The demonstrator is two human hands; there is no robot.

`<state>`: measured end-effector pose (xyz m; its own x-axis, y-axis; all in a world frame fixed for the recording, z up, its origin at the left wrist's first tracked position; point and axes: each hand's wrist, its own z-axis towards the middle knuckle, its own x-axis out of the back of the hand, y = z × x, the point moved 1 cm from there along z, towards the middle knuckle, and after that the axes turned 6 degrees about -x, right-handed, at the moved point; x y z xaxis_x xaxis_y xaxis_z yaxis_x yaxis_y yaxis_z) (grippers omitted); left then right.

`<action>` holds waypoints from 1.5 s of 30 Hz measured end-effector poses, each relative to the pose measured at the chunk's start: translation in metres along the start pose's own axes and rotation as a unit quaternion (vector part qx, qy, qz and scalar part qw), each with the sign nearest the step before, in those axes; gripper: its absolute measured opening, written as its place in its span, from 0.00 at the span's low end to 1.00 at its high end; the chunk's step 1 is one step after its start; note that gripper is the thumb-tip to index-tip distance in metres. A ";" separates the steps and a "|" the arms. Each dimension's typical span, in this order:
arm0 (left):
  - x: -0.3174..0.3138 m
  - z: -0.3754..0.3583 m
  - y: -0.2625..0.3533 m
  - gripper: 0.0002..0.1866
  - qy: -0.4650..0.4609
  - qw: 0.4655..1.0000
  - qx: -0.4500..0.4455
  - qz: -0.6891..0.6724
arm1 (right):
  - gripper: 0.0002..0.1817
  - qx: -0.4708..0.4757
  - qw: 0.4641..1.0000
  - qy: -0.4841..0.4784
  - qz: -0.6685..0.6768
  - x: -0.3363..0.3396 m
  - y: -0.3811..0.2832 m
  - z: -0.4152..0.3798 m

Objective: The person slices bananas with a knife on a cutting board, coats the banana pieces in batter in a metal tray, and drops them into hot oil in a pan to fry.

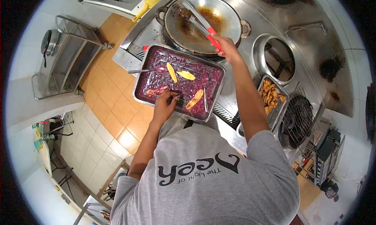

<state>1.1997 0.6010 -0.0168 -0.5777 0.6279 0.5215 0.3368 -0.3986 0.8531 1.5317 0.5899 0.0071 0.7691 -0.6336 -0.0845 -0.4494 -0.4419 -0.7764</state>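
Note:
My right hand grips the red handles of metal tongs above a wide wok. The tong tips reach over brown oil, close to a dark lump. In a metal tray of purple batter, my left hand has its fingers curled together at the near side. What they pinch, if anything, is hidden. Just beyond the fingers lies a purple-coated piece. Yellow slices, apparently fruit, and a partly coated yellow slice rest in the batter.
A spoon handle juts over the tray's left edge; another metal handle lies at its right. A tray of fried pieces, a round metal ring and a wire rack stand right. A metal trolley is left.

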 end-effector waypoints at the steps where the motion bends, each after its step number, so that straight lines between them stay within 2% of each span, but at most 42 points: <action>1: -0.001 0.000 -0.002 0.08 0.004 1.000 -0.006 -0.002 | 0.21 0.017 0.999 0.017 -0.037 -0.003 0.001 0.005; 3: -0.003 0.001 -0.004 0.08 0.004 1.000 -0.013 0.014 | 0.22 0.052 0.991 0.053 -0.110 -0.009 0.004 0.012; 6: -0.005 0.001 -0.007 0.08 0.002 0.999 -0.033 0.023 | 0.21 0.150 0.944 0.157 -0.247 -0.018 0.008 0.012; 7: -0.005 0.002 -0.008 0.08 0.001 0.999 -0.040 0.024 | 0.19 0.139 0.939 0.167 -0.267 -0.020 0.010 0.011; 10: -0.005 0.002 -0.007 0.08 -0.017 1.000 -0.015 0.015 | 0.14 0.330 0.792 0.276 -0.433 -0.027 0.016 -0.011; 12: -0.005 0.001 -0.002 0.08 -0.008 1.000 -0.015 0.008 | 0.12 0.305 0.797 0.263 -0.450 -0.029 0.020 -0.037; 19: -0.009 0.001 -0.006 0.08 -0.014 1.000 -0.015 0.001 | 0.19 0.292 0.770 0.228 -0.520 0.005 0.048 -0.079; 22: -0.007 0.005 0.004 0.08 -0.030 0.999 0.023 -0.006 | 0.20 0.282 0.764 0.221 -0.536 0.017 0.052 -0.092; 26: -0.006 0.013 0.011 0.08 -0.041 0.999 0.031 0.010 | 0.19 0.267 0.755 0.192 -0.567 0.025 0.049 -0.116; 32: -0.008 0.020 0.014 0.08 -0.046 0.998 0.027 0.026 | 0.22 0.319 0.749 0.197 -0.547 0.031 0.052 -0.119; 45: -0.009 0.029 0.010 0.08 -0.060 0.997 0.017 0.038 | 0.21 0.335 0.736 0.191 -0.556 0.037 0.054 -0.112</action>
<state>1.2294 0.6112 -0.0124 -0.4573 0.6732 0.5811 0.4016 -0.4267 0.8103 1.4849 0.4719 0.0318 0.2508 -0.3044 0.9189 0.7853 -0.4910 -0.3770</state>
